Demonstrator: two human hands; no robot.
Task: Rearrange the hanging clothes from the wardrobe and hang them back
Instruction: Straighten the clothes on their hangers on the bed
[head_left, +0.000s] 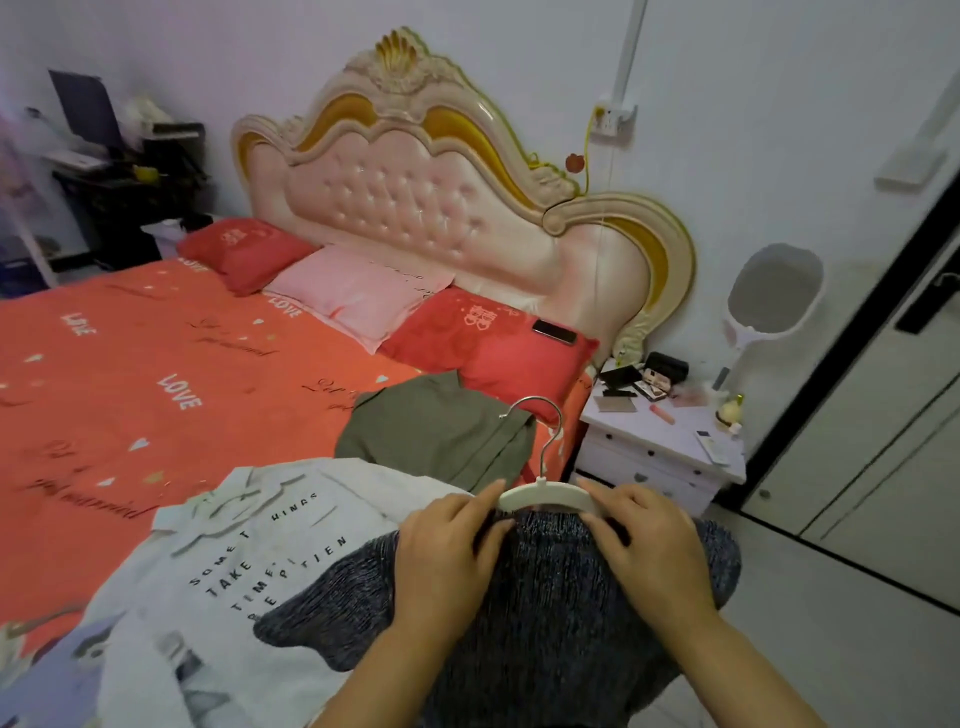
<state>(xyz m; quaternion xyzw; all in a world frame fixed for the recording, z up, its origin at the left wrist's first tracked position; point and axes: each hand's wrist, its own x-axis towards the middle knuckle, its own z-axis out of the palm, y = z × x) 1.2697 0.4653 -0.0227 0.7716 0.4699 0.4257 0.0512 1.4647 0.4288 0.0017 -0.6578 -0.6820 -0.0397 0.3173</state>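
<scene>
The dark knit sweater (545, 613) lies at the near edge of the bed in front of me, its neck drawn over a white hanger (545, 493) whose metal hook stands up towards the headboard (395, 197). My left hand (452, 556) and right hand (654, 551) each pinch the knit at one shoulder of the hanger, fingers curled into the fabric and forefingers lying along the hanger's arms. Under the sweater's left side spreads a white printed shirt (234, 561), and just beyond the hook an olive garment (441, 431) lies crumpled. All rest on a coral sheet (130, 374) printed with "LOVE". Further back, a phone (555, 332) lies on a red pillow (493, 364) beside a pink pillow (358, 296). Right of the bed stands a cluttered white nightstand (660, 441), then the wardrobe door (883, 415).
</scene>
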